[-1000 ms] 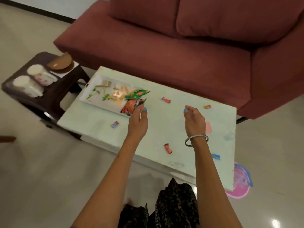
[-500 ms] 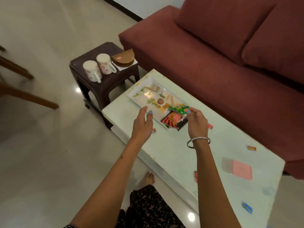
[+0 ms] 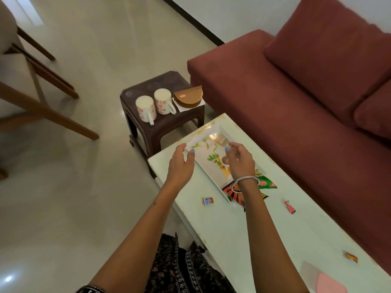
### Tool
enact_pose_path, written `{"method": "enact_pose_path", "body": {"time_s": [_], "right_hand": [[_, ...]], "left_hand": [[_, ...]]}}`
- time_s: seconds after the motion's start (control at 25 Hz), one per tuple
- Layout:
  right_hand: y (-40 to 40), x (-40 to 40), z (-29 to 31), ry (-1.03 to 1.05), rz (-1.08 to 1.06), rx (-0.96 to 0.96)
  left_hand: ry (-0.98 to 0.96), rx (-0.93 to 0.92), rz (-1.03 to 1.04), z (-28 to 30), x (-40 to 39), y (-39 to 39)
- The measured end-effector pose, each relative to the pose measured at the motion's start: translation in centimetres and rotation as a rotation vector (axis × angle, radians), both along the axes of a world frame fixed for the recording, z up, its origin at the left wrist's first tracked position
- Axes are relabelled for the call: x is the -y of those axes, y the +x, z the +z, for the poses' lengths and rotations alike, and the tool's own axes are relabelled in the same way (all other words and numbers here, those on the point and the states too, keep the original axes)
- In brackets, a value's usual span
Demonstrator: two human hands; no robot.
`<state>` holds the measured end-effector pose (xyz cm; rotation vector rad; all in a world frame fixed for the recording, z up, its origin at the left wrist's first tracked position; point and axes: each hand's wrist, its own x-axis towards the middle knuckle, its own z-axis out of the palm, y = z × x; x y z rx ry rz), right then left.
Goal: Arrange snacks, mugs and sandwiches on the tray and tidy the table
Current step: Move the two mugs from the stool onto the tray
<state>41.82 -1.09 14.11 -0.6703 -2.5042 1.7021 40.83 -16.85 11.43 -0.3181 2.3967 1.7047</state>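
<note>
A white tray point(image 3: 213, 132) with a leaf print lies at the far left end of the pale table point(image 3: 222, 225). A green snack packet point(image 3: 265, 182) and a red-black packet point(image 3: 229, 190) lie at its near end, partly behind my right wrist. My left hand point(image 3: 179, 163) hovers over the tray's left rim, fingers relaxed, holding nothing. My right hand point(image 3: 240, 159) hovers over the tray's middle, empty too. Two white mugs point(image 3: 155, 105) with red flowers and a brown half-round sandwich point(image 3: 188, 97) on a napkin stand on the dark stool point(image 3: 160, 123).
Small wrappers lie loose on the table: one by the tray point(image 3: 207, 200), a red one point(image 3: 289, 207), an orange one point(image 3: 351, 256). A pink pad point(image 3: 330, 284) sits near the right end. A maroon sofa point(image 3: 296, 98) runs behind; wooden chair legs point(image 3: 48, 106) stand left.
My view has swung left and closer. Both hands have moved from the snack packets toward the tray's far end, nearer the stool; both are empty.
</note>
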Motion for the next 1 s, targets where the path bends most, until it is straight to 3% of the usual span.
{"method": "enact_pose_path", "body": {"time_s": [0.24,0.52,0.72,1.0], "right_hand": [[-5.6,3.2,-0.4,0.049,0.114,-0.014],[-16.3,9.0,-1.4,0.147,0.210,-0.001],[-25.4,13.4,-2.9,0.292,0.346,0.118],[-34.9,17.3,-7.1,0.511,0.553,0.258]], "left_hand": [[0.006,0.053,0.050,-0.9,2.3,-4.7],[-0.043,0.012,0.023,-0.6,7.1,-15.9],[-0.326,-0.003,0.003,-2.3,12.9,-24.1],[-0.771,0.136,-0.385,-6.4,16.6,-32.1]]}}
